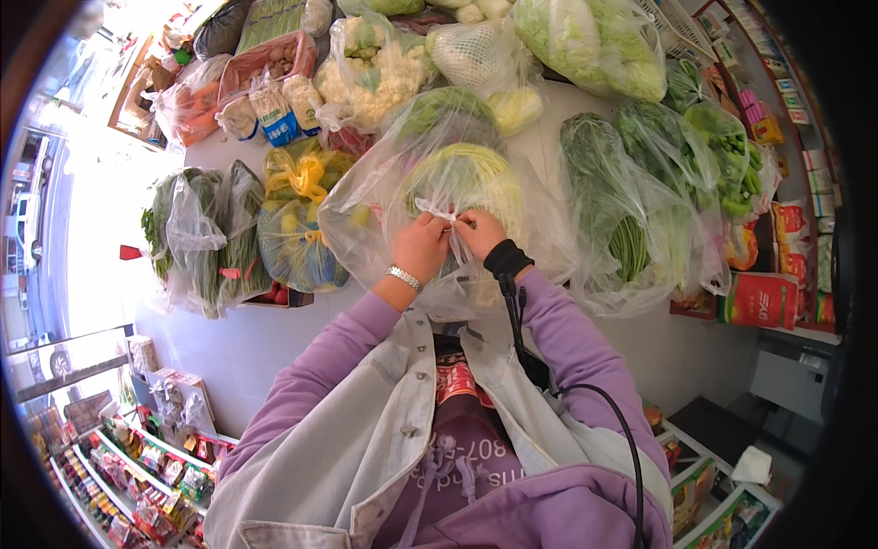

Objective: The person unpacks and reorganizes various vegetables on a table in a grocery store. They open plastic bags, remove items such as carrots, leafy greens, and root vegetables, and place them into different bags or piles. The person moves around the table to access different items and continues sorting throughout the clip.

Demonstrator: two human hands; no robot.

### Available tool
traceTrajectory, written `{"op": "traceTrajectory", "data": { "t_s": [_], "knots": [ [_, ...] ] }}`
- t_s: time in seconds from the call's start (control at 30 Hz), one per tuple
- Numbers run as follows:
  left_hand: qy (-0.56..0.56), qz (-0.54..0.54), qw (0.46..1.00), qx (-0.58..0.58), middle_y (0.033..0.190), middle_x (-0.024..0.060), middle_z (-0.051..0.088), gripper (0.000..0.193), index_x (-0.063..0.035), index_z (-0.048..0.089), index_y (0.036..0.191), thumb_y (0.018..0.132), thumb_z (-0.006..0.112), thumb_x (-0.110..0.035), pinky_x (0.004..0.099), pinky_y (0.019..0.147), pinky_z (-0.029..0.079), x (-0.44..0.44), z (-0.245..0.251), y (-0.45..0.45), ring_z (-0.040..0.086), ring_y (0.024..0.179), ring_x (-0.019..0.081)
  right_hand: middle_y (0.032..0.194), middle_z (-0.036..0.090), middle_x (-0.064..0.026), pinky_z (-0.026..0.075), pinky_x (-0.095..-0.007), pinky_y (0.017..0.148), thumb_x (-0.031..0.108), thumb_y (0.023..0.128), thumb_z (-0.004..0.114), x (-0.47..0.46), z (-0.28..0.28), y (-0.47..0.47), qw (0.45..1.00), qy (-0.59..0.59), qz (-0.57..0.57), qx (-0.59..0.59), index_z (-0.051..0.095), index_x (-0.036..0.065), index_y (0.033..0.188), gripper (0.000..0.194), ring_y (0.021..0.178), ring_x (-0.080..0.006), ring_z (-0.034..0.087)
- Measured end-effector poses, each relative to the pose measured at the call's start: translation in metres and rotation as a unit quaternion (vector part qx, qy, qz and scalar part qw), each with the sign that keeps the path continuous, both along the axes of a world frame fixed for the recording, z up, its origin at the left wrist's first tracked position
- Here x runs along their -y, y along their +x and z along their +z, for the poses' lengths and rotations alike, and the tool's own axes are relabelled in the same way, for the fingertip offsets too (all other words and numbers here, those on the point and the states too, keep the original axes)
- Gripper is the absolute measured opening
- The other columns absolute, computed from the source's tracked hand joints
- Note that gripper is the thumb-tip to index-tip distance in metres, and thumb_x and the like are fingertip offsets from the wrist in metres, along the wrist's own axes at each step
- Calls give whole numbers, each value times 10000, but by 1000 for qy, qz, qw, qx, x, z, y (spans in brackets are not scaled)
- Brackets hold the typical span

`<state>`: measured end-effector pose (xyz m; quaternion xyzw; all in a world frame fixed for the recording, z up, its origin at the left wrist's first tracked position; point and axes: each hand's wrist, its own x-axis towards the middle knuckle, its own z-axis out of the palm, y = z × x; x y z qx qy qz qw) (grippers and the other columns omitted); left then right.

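Observation:
Both hands meet over a large clear plastic bag (535,206) holding bundled long, pale green-yellow vegetables (473,165). My left hand (420,248), with a metal bracelet at the wrist, pinches the bag's gathered white tie (439,208) from the left. From the right, the fingertips of my right hand (481,232) pinch the same gathered spot, close to the left fingers. A black band (508,259) with a cable circles the right wrist. The exact shape of the tie between the fingers is partly hidden.
Bagged leafy greens (617,199) lie to the right, bagged long greens (199,233) and a netted yellow-and-blue bundle (302,247) to the left. Behind are cauliflower (374,68), a pink-lined mushroom basket (305,51) and bagged cabbages (590,41). Stocked shelves (137,466) stand at lower left.

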<state>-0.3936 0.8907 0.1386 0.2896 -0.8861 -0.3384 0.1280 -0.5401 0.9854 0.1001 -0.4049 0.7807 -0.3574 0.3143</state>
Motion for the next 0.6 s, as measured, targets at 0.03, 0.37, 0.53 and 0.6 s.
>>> {"op": "traceTrajectory", "data": {
  "t_s": [0.03, 0.37, 0.53, 0.6],
  "knots": [
    [10, 20, 1000, -14, 960, 106, 672, 209, -66, 682, 974, 776, 726, -115, 391, 752, 530, -2, -7, -2, 663, 834, 285, 886, 688, -145, 519, -380, 737, 205, 873, 645, -1, 0, -2, 1000, -18, 1, 7, 657, 26, 972, 205, 804, -298, 656],
    [119, 98, 987, -48, 792, 95, 675, 144, -32, 654, 872, 761, 732, -79, 323, 680, 539, -1, -24, -22, 668, 721, 213, 961, 695, -168, 525, -414, 783, 128, 896, 560, 7, 9, -12, 999, -23, 38, 0, 656, 59, 1081, 220, 892, -342, 662],
    [268, 116, 949, -120, 824, 60, 683, 108, -29, 640, 864, 793, 722, -33, 277, 689, 527, 2, -19, -13, 648, 744, 136, 911, 704, -166, 533, -410, 757, 160, 858, 616, 14, 6, -19, 997, -11, 59, -52, 677, 62, 1060, 233, 848, -348, 674],
    [368, 124, 900, -198, 859, 44, 686, 90, -26, 631, 859, 817, 710, -18, 264, 705, 522, 1, -27, -10, 632, 771, 108, 833, 720, -145, 545, -367, 680, 174, 840, 665, 14, -9, -31, 997, -30, 63, 41, 692, 41, 1041, 243, 743, -279, 696]
  ]
}}
